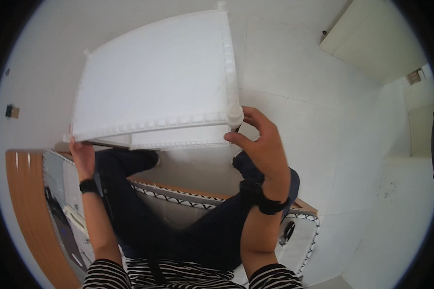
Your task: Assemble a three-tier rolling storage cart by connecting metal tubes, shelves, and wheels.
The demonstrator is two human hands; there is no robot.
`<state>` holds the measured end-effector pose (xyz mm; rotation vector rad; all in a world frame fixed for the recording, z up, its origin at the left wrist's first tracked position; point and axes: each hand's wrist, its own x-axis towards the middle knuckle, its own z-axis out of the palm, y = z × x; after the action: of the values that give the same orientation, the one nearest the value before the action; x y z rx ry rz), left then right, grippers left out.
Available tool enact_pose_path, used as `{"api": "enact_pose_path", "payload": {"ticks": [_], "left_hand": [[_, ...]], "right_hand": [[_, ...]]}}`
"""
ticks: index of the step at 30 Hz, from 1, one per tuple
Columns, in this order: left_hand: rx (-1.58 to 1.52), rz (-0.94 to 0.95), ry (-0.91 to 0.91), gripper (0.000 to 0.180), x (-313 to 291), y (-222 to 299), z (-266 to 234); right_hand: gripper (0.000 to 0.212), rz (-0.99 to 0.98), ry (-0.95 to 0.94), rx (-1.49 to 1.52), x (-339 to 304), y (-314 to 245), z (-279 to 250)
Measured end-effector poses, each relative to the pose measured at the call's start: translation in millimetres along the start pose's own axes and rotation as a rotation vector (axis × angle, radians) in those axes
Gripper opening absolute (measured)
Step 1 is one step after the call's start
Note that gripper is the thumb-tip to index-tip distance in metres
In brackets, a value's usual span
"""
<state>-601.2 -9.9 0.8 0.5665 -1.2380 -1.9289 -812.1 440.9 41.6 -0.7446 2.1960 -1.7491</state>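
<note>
White shelf unit (152, 77) is in front of me, upper ctr-left of view, top panel facing up twd me. Round corner cap (235, 115) sits at its near R corner. Lower panel (181, 136) shows beneath the near edge; both near edges carry a row of small notches.

L hand (84, 158): clamped on the near L corner of the unit, thumb up along the edge; most of the fingers are hidden, so exact finger pos. can't be told.

R hand (265, 144): closed about the near R corner, fingers beside the cap, thumb below it, w/ a gap btwn thumb & forefinger. Grip force: can't tell.

My legs, in dark trousers (193, 241), are spread on a seat w/ a grey cover (176, 212) & black-and-white trim. Wooden armrest (31, 207) is at far L. Small black item (288, 232) lies on the cover, R of my leg. Pale floor (299, 139) extends beyond.
</note>
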Motion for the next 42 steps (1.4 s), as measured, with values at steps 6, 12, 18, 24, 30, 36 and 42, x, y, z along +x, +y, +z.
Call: {"api": "enact_pose_path", "payload": {"ticks": [6,12,18,24,30,36,42], "left_hand": [[0.029,0.007,-0.028,0.057,-2.8,1.4,8.5],[-0.021,0.011,-0.058,0.05,3.4,-5.3,-0.3],[0.041,0.071,-0.048,0.05,-7.9,6.4,16.9],[0.186,0.102,-0.009,0.044,-11.9,9.1,24.8],[0.293,0.084,-0.092,0.036,-5.6,9.9,10.6],[0.293,0.129,-0.124,0.035,-5.7,12.2,3.8],[0.281,0.13,-0.166,0.031,-2.3,4.9,8.0]], "right_hand": [[0.028,0.078,0.15,-0.002,4.6,6.3,28.8],[0.022,0.025,0.183,-0.004,3.3,2.3,28.4],[0.055,-0.196,0.353,0.222,0.8,-9.7,36.3],[0.03,-0.274,0.384,-0.069,5.7,-19.3,60.5],[0.034,-0.122,0.029,-0.612,19.0,-68.9,19.4],[0.051,-0.502,0.097,-1.05,70.5,-164.5,22.2],[0.064,-0.006,-0.224,-1.286,55.9,-82.2,49.5]]}}
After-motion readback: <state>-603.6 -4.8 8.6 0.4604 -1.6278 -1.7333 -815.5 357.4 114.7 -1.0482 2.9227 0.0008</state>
